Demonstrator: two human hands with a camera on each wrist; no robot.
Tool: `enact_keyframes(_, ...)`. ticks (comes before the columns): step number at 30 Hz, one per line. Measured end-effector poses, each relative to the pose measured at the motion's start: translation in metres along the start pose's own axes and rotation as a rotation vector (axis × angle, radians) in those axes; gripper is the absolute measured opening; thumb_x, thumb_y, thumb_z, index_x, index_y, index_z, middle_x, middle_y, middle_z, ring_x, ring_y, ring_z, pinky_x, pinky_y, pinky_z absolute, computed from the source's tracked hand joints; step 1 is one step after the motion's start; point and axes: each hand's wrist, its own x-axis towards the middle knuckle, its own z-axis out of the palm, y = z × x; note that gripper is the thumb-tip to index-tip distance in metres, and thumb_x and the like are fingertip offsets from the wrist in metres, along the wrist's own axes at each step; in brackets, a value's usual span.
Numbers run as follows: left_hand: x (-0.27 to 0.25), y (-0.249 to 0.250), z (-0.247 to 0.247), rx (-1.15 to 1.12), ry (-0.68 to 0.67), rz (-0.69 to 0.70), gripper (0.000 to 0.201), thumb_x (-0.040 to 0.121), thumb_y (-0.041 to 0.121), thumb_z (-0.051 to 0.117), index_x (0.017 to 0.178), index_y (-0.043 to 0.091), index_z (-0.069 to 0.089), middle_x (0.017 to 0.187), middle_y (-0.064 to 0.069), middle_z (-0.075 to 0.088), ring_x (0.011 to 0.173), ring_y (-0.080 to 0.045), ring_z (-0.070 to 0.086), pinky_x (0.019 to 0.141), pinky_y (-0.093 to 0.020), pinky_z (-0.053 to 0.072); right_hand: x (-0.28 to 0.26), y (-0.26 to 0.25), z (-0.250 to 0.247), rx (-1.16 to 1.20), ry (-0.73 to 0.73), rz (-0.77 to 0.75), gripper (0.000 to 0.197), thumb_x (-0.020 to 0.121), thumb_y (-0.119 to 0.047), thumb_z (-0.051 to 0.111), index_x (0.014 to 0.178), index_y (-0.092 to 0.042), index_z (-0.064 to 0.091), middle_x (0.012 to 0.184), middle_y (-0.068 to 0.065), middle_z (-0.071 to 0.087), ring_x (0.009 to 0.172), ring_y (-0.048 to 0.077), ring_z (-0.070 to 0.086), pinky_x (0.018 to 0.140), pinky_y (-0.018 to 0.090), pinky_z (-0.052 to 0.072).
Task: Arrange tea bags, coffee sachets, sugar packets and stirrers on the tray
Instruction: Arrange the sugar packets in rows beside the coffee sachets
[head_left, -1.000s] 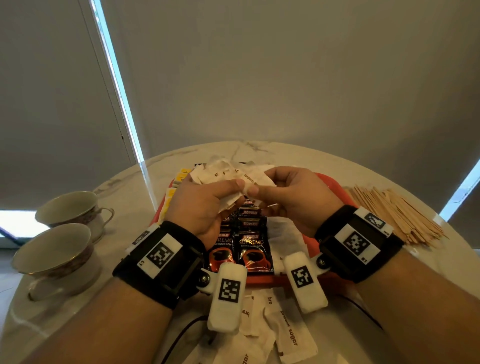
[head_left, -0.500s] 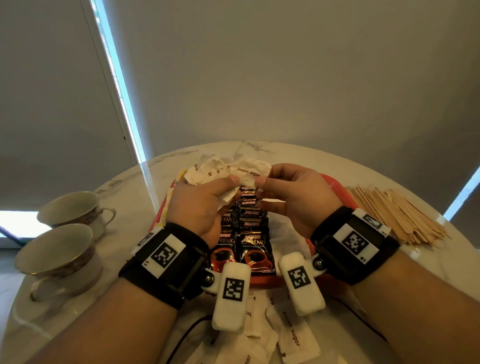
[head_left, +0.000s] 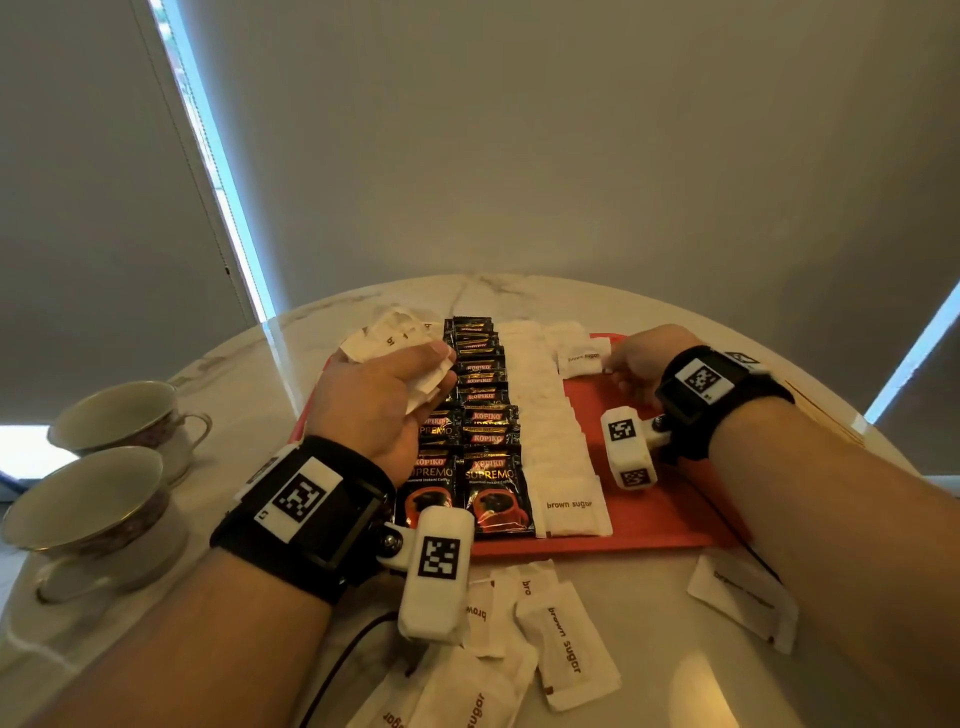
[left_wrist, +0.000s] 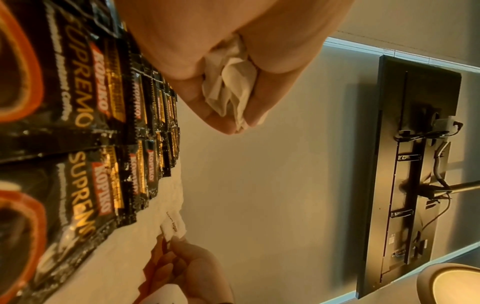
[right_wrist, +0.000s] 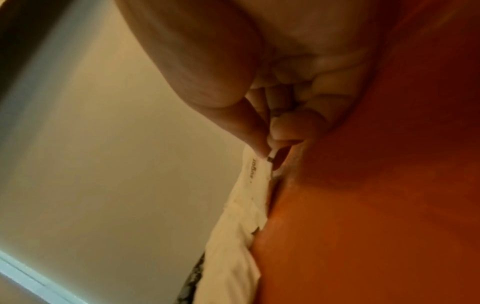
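Observation:
A red tray (head_left: 660, 525) lies on the round marble table. On it run two rows of black coffee sachets (head_left: 491, 452) and beside them a row of white brown-sugar packets (head_left: 556, 441). My left hand (head_left: 384, 395) grips a bunch of sugar packets (head_left: 387, 338) above the tray's left side; the crumpled paper (left_wrist: 231, 86) shows between its fingers. My right hand (head_left: 631, 364) pinches one sugar packet (head_left: 582, 358) by its edge at the tray's far end, low over the red surface (right_wrist: 363, 205). The pinched packet (right_wrist: 255, 166) heads the white row.
Loose sugar packets (head_left: 566, 644) lie on the table in front of the tray, one more packet (head_left: 743, 592) at the right. Two teacups (head_left: 88, 499) stand at the left. Wooden stirrers (head_left: 826, 415) lie behind my right wrist. A monitor's back (left_wrist: 410, 164) is in the left wrist view.
My hands have parted: the right hand took one packet from the bunch and carried it right and down to the tray's far end. The left hand keeps the bunch.

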Motion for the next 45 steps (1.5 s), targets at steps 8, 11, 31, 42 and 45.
enact_keyframes(8, 0.002, 0.003, -0.003, -0.021, -0.021, -0.013, 0.051, 0.083, -0.007, 0.077, 0.13, 0.007, 0.059, 0.107, -0.016, 0.076, 0.088, -0.024, 0.077, 0.063, -0.027, 0.06, 0.003, -0.009, 0.004, -0.327, -0.004, -0.027, 0.02, 0.088, -0.02, 0.077, 0.083, -0.002, 0.071, 0.07, 0.007, 0.063, 0.067, 0.019, 0.057, 0.073, 0.032, 0.047)
enact_keyframes(11, 0.001, 0.003, -0.002, -0.018, -0.022, -0.018, 0.052, 0.083, -0.007, 0.077, 0.129, 0.008, 0.06, 0.106, -0.015, 0.077, 0.087, -0.023, 0.078, 0.064, -0.028, 0.06, 0.005, -0.01, 0.003, -0.349, 0.002, -0.024, 0.021, 0.087, -0.024, 0.079, 0.087, -0.004, 0.071, 0.07, 0.006, 0.063, 0.064, 0.018, 0.056, 0.069, 0.032, 0.047)
enact_keyframes(31, -0.027, 0.008, 0.003, 0.221, -0.449, -0.21, 0.037, 0.09, -0.009, 0.063, 0.124, 0.008, 0.066, 0.104, -0.017, 0.079, 0.084, -0.027, 0.078, 0.062, -0.031, 0.062, -0.116, -0.013, 0.028, 0.273, -0.563, -0.431, 0.027, 0.08, -0.029, 0.081, 0.099, -0.011, 0.073, 0.083, 0.0, 0.069, 0.067, 0.011, 0.056, 0.063, 0.028, 0.043)
enact_keyframes(42, -0.021, 0.009, -0.004, 0.473, -0.517, -0.144, 0.05, 0.085, -0.013, 0.069, 0.127, 0.013, 0.063, 0.109, -0.016, 0.077, 0.09, -0.032, 0.077, 0.056, -0.032, 0.057, -0.122, -0.006, 0.032, 0.432, -0.56, -0.415, 0.01, 0.088, -0.019, 0.074, 0.096, -0.012, 0.075, 0.092, 0.009, 0.072, 0.075, 0.018, 0.066, 0.067, 0.031, 0.054)
enact_keyframes(45, -0.023, 0.009, -0.002, 0.523, -0.581, -0.137, 0.047, 0.085, -0.012, 0.069, 0.123, 0.016, 0.065, 0.109, -0.015, 0.077, 0.088, -0.03, 0.076, 0.056, -0.03, 0.057, -0.126, -0.008, 0.034, 0.441, -0.512, -0.435, 0.008, 0.09, -0.013, 0.072, 0.095, -0.008, 0.074, 0.084, 0.008, 0.072, 0.076, 0.022, 0.067, 0.07, 0.035, 0.057)
